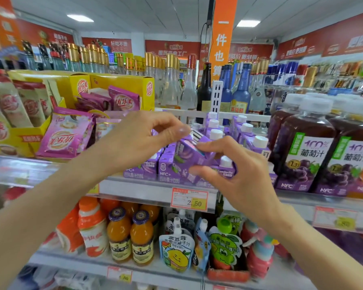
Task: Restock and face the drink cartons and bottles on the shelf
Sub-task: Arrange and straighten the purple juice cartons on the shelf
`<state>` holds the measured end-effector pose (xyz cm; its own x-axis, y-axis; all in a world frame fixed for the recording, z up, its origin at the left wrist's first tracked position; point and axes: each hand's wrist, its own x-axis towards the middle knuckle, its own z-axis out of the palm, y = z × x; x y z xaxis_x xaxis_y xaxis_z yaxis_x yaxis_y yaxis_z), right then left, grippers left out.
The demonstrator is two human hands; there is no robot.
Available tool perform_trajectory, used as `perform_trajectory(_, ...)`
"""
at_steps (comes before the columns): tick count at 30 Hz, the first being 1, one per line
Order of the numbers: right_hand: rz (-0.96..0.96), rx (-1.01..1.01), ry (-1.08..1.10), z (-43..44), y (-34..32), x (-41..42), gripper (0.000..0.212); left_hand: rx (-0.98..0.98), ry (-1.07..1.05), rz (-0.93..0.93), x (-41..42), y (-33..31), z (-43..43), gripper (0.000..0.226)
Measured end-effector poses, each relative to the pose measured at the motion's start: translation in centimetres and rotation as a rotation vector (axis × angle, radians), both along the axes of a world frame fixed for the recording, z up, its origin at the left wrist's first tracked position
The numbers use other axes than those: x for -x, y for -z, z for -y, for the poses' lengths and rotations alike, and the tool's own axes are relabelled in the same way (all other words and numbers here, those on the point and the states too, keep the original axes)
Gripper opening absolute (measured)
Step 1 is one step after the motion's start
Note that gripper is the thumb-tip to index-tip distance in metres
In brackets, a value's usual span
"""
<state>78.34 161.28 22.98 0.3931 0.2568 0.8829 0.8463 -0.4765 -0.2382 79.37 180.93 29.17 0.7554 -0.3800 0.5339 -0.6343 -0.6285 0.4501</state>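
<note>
Purple carton (189, 151), tilted, w/ black-and-white barcode stripes on its end. Shelf cartons (168, 166): same purple, white caps, white txt. Rt end of shelf, juice bottles (308, 143): dark purple, white caps, green/white/purple labels w/ grape pics. Yellow boxes (122, 84), red logos. Pink-purple sachets (65, 132). Orange lower bottles (120, 231), purple caps. Red/white price tag (189, 198), yellow patch.

Looking out from head height through a wide lens, facing squarely into a shop shelf (147, 191) at close range. Tilting a little downward, centring on a tilted purple carton (189, 151) held between the left hand (143, 139) and the right hand (235, 174), both forearms entering from the bottom corners. Taking in the ceiling lights (80, 18) at the top and the orange juice bottles (130, 235) on the lower tier, bowing straight edges near the margins.
</note>
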Motion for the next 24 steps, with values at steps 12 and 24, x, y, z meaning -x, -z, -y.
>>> perform_trajectory(12, -0.058, -0.034, 0.095, 0.0, 2.9, 1.2, 0.036, -0.020, -0.061, -0.130, 0.9, 1.7, 1.7, 0.034)
perform_trajectory(24, -0.067, 0.047, 0.090, -0.4, 3.1, 1.3, 0.047, -0.005, -0.008, -0.087, 0.4, 3.0, 1.2, 0.014)
